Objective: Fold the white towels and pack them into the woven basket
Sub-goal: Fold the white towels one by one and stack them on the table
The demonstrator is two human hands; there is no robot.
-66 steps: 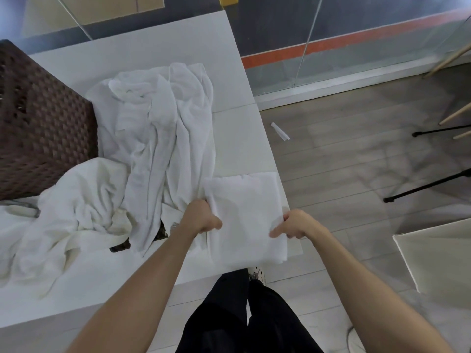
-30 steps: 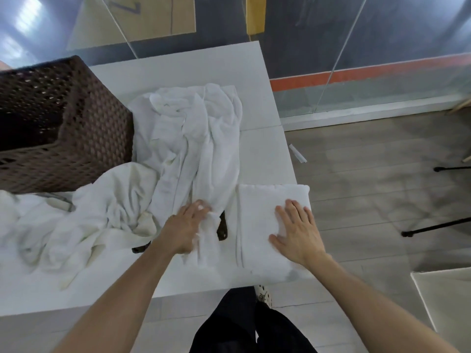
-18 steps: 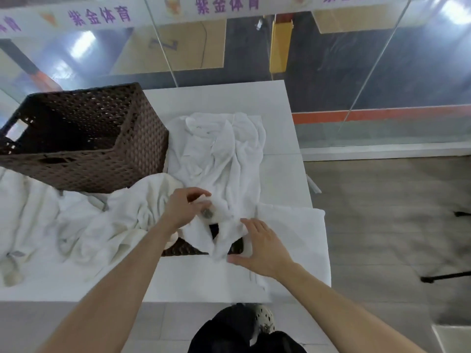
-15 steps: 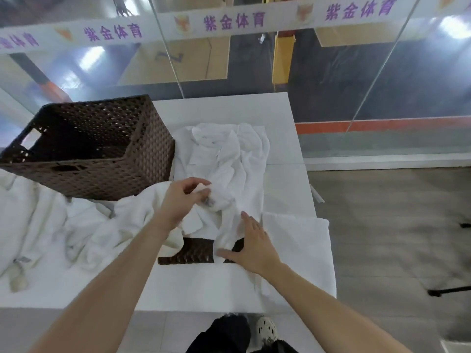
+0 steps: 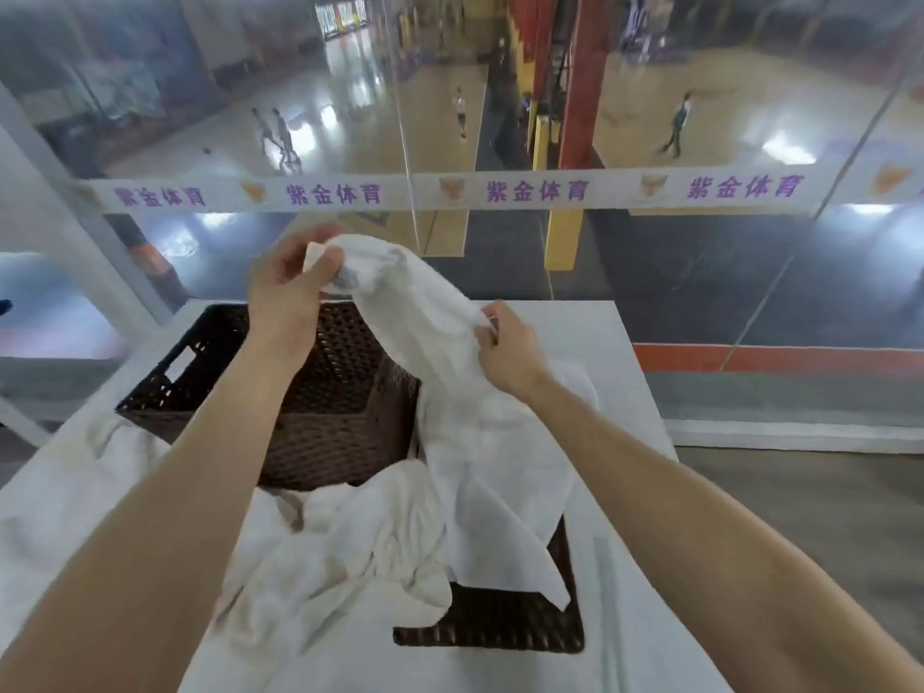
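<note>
White towel (image 5: 440, 372) hangs in the air between our two hands, above the desk (image 5: 575, 332). Our left hand (image 5: 287, 292) is raised high and closed on one corner of it, with the thumb pressing the cloth against the fingers. Our right hand (image 5: 505, 347) is lower and to the right of the left hand, and it pinches the edge of the same towel. From the right hand the cloth falls down in long folds, and its lowest corner lies on a flat brown woven piece (image 5: 500, 622) on the desk, well below both hands.

Below the left hand, and partly hidden behind our left forearm, stands the woven basket (image 5: 340, 392), dark brown, with a handle opening in its left side. We cannot tell if something lies inside it. Under our forearms, nearer to us than the basket, a heap of unfolded white towels (image 5: 350, 552) lies crumpled on the desk, touching the hanging towel. Another white towel (image 5: 60, 492) is spread further to the left of the left arm.

Beyond the hands there is a glass wall with a white banner (image 5: 450, 190) with purple letters.
</note>
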